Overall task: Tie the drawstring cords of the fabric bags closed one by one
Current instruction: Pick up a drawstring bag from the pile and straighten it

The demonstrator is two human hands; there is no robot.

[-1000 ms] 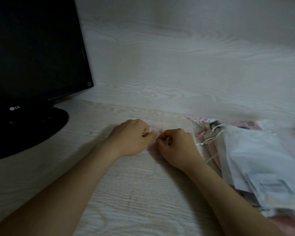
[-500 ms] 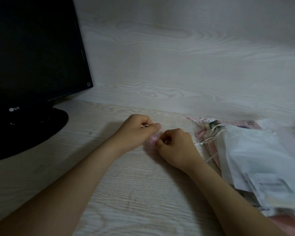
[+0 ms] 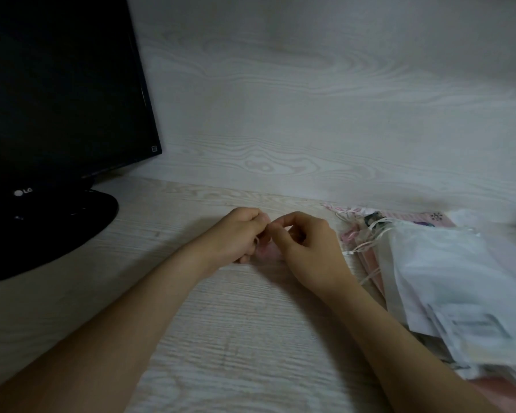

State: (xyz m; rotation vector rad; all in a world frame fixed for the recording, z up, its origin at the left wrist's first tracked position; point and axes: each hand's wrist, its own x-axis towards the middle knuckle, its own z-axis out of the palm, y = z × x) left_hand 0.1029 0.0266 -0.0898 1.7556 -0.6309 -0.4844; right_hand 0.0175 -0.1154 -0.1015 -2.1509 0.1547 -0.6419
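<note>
Pink fabric peeks between our hands: left hand [image 3: 239, 234] and right hand [image 3: 309, 248], fingers curled, both pinch the thin cord [image 3: 257, 240] of a small bag [image 3: 265, 252] on the tabletop [image 3: 236, 338]. Mid-knot, we reckon; next the ends need pulling apart to snug it. More bags wait in the pile [image 3: 429, 263] to our right.

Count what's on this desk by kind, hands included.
Hands: 2, left hand, right hand
Monitor: 1
Pink bag, between the hands: 1
Pile of bags: 1, bags inside uncountable
Total: 5
</note>
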